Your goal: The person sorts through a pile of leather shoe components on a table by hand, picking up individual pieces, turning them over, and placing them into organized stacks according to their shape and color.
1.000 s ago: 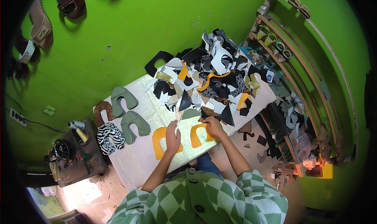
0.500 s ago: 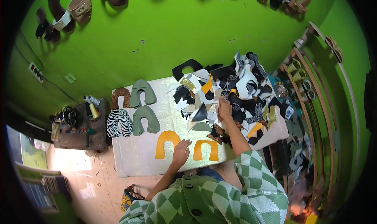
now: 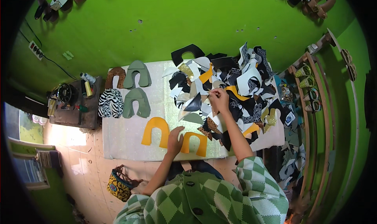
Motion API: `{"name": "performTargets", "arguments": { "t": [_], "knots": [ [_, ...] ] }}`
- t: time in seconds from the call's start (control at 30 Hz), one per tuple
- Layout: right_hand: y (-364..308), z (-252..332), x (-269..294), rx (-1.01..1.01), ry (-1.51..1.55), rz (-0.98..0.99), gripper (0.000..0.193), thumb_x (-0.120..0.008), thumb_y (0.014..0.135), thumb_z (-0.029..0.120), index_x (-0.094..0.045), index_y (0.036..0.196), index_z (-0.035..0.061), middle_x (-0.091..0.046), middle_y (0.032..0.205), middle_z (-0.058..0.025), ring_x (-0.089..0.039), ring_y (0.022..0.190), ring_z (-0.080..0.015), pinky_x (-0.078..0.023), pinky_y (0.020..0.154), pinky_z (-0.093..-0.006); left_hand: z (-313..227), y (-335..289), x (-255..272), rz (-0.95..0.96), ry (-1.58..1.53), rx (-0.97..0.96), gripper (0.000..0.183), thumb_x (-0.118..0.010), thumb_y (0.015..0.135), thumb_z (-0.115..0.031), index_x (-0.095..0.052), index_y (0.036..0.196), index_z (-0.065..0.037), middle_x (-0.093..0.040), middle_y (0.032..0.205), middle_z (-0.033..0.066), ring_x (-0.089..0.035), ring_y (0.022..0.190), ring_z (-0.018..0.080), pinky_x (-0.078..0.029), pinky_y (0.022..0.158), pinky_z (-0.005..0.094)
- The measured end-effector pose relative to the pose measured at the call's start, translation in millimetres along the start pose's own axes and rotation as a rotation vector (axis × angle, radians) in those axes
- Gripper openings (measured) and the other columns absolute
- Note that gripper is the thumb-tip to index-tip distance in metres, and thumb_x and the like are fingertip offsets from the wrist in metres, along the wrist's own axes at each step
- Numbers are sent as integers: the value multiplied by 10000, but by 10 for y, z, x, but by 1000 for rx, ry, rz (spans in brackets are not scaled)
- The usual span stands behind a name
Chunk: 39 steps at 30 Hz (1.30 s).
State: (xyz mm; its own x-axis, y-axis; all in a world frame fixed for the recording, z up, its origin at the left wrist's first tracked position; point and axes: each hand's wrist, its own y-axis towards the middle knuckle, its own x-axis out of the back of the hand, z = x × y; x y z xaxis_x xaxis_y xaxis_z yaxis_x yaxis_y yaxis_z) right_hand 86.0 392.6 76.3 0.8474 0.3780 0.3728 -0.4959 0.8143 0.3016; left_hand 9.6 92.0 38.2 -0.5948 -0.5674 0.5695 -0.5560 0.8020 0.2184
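Observation:
My left hand [image 3: 175, 140] rests on the table with its fingers stretched out, between two yellow-orange arch-shaped cutouts [image 3: 149, 126]. Its thumb side is at the edge of the right-hand arch [image 3: 202, 146]. My right hand [image 3: 220, 101] is over a heap of cut scraps [image 3: 257, 106], fingertips pinched together. Whatever they hold, if anything, is too small to make out. Just right of those fingers a curved yellow strip [image 3: 236, 93] lies among black, white and patterned scraps. Another yellow scrap [image 3: 205, 74] lies beyond that hand.
Stacks of green arch pieces [image 3: 136, 106], a zebra-print stack [image 3: 110, 106] and a brown spotted piece [image 3: 115, 72] lie on the table's left. A sewing machine [image 3: 66, 92] and thread spools [image 3: 88, 87] stand further left. A wooden rack with sandals [image 3: 307, 82] flanks the right.
My right hand has gone from reaching into the scraps to a pinch above them, and more of the yellow strip shows. My left hand has slid toward the right arch. The view has shifted.

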Motion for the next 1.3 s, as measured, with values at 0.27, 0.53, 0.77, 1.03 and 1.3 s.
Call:
{"name": "performTargets", "arguments": {
  "t": [0.27,0.53,0.77,1.03,1.3],
  "knots": [
    [-1087,361,-28,223,-129,218,148,-761,748,177,-667,774,66,-658,801,-61,-589,813,-252,-415,777,-373,-127,444,-296,289,-950,642,382,-401,1046,-258,-483,1332,-18,-617,1196,88,-626,1028,179,-481,866,250],
    [-1701,455,-63,101,-63,302,154,-741,778,139,-683,893,55,-665,840,-61,-616,874,-257,-442,825,-378,21,326,-310,360,-894,689,282,-518,983,-86,-521,1238,35,-664,1020,96,-670,880,133,-544,736,216],
    [-1756,394,60,-74,21,158,322,-700,803,59,-618,1111,14,-633,1043,-136,-621,945,-263,-496,825,-329,136,217,-303,394,-795,591,225,-520,964,-29,-551,1174,45,-670,982,98,-683,879,147,-559,769,234],
    [-1878,178,21,-391,58,299,158,-713,830,69,-657,930,-40,-693,740,-88,-647,597,-121,-502,581,-244,466,213,-382,358,-479,383,209,-620,905,-35,-601,1102,33,-688,851,65,-667,751,111,-527,693,214],
    [-2150,-323,-180,-388,4,146,139,-689,840,44,-664,942,-46,-700,745,-96,-687,660,-121,-520,606,-247,255,53,-310,200,-27,116,371,-737,756,-12,-612,1104,-37,-608,1047,134,-623,846,256,-515,759,348]
  ]
}}
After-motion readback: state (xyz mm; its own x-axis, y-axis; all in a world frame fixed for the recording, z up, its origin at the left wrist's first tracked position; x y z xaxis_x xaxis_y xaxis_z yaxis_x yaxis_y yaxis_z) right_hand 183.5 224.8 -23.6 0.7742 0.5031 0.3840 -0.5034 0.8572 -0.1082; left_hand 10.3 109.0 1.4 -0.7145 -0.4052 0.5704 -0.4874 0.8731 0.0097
